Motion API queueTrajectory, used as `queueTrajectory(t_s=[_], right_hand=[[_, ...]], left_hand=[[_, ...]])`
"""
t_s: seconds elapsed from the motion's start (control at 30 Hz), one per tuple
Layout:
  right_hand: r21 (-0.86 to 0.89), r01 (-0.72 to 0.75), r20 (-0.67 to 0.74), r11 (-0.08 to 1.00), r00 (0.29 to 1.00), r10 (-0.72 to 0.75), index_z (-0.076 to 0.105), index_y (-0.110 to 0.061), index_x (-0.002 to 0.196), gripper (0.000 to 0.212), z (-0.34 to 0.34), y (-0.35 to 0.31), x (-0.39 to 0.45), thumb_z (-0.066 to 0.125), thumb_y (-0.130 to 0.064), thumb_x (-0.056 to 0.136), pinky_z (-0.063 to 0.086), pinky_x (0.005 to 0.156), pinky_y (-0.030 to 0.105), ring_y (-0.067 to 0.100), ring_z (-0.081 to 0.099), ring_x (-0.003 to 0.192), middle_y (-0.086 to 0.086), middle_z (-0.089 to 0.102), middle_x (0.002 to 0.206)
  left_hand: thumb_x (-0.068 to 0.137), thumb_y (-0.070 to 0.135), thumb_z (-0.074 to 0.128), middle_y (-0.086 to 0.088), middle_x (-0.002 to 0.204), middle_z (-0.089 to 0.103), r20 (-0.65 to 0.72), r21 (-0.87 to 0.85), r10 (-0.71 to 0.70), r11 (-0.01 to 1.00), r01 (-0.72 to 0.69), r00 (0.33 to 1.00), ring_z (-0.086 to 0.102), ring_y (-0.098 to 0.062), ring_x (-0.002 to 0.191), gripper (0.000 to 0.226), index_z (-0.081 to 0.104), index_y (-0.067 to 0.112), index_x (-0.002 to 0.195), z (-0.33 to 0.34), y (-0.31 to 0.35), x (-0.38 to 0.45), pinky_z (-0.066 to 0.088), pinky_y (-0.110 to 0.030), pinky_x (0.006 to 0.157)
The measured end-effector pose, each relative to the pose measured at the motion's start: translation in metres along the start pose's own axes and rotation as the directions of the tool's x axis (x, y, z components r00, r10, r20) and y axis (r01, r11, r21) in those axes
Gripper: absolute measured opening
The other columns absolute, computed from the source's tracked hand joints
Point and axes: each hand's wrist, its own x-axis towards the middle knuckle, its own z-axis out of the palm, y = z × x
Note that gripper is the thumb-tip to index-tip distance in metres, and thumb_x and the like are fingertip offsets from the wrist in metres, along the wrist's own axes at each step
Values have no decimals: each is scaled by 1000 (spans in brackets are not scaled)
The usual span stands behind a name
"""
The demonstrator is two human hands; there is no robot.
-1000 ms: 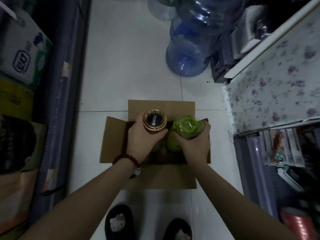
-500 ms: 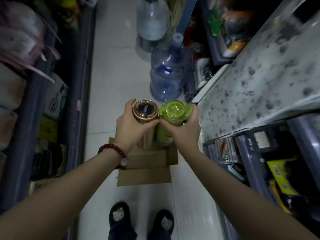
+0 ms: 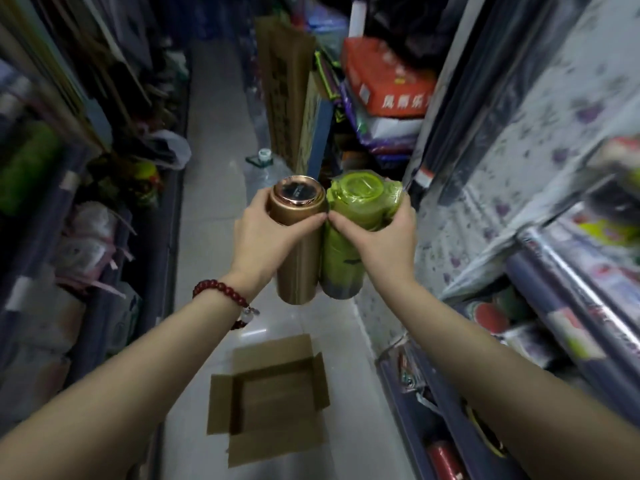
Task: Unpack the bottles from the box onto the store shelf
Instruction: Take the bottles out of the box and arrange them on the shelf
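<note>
The left hand (image 3: 265, 233) has its fingers wrapped round the upper part of a copper bottle (image 3: 298, 237), held upright above the floor. Touching it on the right, a green bottle (image 3: 353, 233) in clear wrap is gripped the same way by the right hand (image 3: 384, 239). Below, the box (image 3: 268, 396) lies open on the aisle floor, apparently emptied. To the right runs the store shelf (image 3: 512, 140) with its floral covering. The film on the green bottle looks slippery; a loose grip near the top could let it slide. Knocking the two together while swinging right could jar either free.
</note>
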Motion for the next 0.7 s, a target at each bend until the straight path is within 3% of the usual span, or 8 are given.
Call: queueTrajectory(t_s=[0.13, 0.3, 0.53, 0.7], right_hand=[[26, 29, -99, 999, 995, -26, 58, -22, 116, 78, -29, -51, 25, 85, -54, 50, 49, 99, 41, 15, 58, 108, 2, 57, 115], [63, 54, -216, 997, 976, -39, 59, -30, 108, 87, -64, -100, 51, 79, -77, 37, 53, 93, 43, 18, 65, 104, 3, 65, 109], [15, 76, -403, 997, 913, -64, 62, -29, 103, 75, -129, -166, 61, 84, -65, 41, 51, 95, 42, 15, 63, 107, -6, 70, 105], [-26, 80, -516, 996, 853, -82, 64, -29, 103, 78, -179, -200, 49, 85, -67, 38, 53, 94, 41, 14, 67, 102, -4, 71, 104]], left_hand=[[53, 52, 84, 16, 101, 70, 9, -23, 70, 997, -70, 997, 63, 2, 98, 62, 63, 33, 109, -3, 61, 17, 53, -29, 92], [50, 51, 85, 19, 93, 71, 83, -89, 186, 980, -179, 979, 65, 5, 92, 59, 64, 33, 102, -4, 131, 38, 54, -32, 90], [51, 50, 86, 17, 94, 72, 238, -168, 351, 933, -318, 906, 65, 2, 93, 58, 66, 33, 102, 10, 217, 53, 53, -28, 89], [52, 52, 84, 19, 87, 70, 323, -263, 442, 891, -369, 837, 63, 4, 87, 50, 65, 33, 94, 30, 266, 40, 50, -21, 77]])
